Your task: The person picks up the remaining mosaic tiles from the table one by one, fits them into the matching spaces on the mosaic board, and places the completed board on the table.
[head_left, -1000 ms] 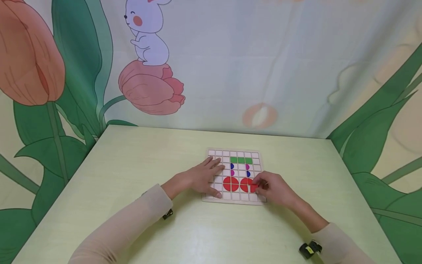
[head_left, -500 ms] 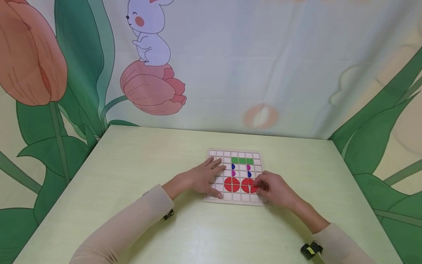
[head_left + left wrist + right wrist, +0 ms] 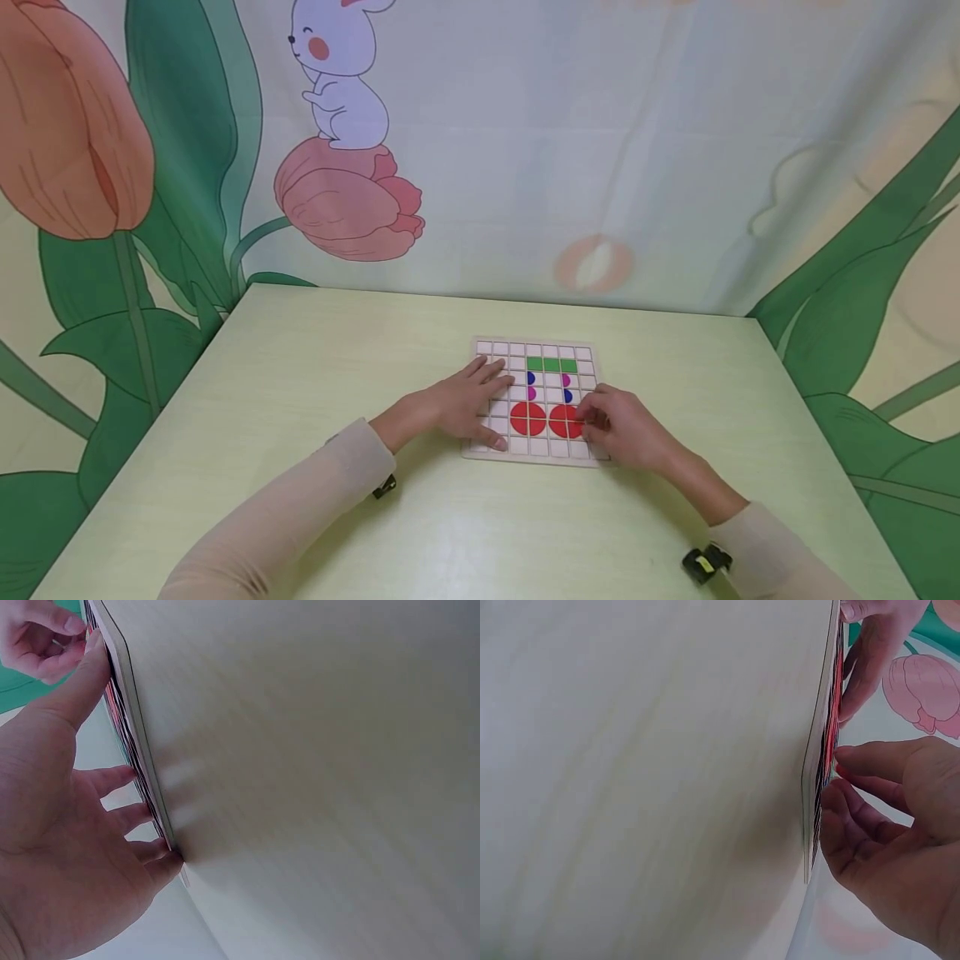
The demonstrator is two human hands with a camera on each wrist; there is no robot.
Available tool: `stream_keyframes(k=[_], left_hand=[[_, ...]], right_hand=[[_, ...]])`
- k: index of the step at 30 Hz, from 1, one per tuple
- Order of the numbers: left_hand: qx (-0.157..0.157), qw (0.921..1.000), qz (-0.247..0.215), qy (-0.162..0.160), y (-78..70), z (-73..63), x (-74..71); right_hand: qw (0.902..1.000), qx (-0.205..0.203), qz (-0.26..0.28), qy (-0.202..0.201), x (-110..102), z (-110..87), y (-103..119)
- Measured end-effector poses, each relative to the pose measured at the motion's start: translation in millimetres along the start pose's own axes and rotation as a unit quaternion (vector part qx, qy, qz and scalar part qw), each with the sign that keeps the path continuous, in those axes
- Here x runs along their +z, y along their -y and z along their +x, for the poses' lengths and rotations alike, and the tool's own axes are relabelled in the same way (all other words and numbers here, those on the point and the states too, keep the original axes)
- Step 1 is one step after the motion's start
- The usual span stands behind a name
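Note:
A square puzzle board (image 3: 538,447) with a grid of pale tiles lies on the table. Across it run three green tiles (image 3: 551,364), small blue and magenta half-circles, and two red circles made of quarter tiles. My left hand (image 3: 467,406) rests over the board's left side with fingers spread, its thumb near the front edge. At the right red circle (image 3: 564,417), the curled fingers of my right hand (image 3: 628,427) pinch a red tile (image 3: 841,771) low against the board. Most of that tile is hidden behind the fingertips.
The pale table (image 3: 375,333) extends around the board on all sides. Behind it hangs a cloth backdrop (image 3: 487,167) printed with tulips and a rabbit. Black wrist devices (image 3: 707,564) sit under both sleeves.
The red tile in my right hand has gone from sitting askew to lining up with the right circle, closing the white gap. My left hand stays on the board.

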State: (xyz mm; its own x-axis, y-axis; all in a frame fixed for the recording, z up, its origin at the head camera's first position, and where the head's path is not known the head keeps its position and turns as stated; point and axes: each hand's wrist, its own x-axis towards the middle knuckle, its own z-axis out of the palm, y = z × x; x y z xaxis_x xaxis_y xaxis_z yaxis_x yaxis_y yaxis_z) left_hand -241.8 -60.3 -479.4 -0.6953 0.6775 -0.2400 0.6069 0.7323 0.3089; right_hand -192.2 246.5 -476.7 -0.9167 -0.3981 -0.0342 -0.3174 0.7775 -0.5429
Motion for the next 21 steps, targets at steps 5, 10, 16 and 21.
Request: stream_keyframes(k=[5,10,16,21], left_hand=[[0.002,1.0000,-0.002,-0.001,1.5,-0.1,0.0],[0.004,1.0000,-0.008,-0.002,3.1,1.4,1.3],[0.005,0.9999,-0.015,0.000,3.4,1.6,3.0],[0.005,0.9998,-0.017,0.002,1.6,-0.7,1.6]], right_hand=[[0.9998,-0.001,-0.016,-0.014,2,7.7,3],[0.9992,0.001,-0.033,-0.020,4,14.5,6],[0.9990,-0.001,-0.039,-0.020,5,16.7,6],[0.9991,0.004,-0.040,-0.016,6,16.9,3]])
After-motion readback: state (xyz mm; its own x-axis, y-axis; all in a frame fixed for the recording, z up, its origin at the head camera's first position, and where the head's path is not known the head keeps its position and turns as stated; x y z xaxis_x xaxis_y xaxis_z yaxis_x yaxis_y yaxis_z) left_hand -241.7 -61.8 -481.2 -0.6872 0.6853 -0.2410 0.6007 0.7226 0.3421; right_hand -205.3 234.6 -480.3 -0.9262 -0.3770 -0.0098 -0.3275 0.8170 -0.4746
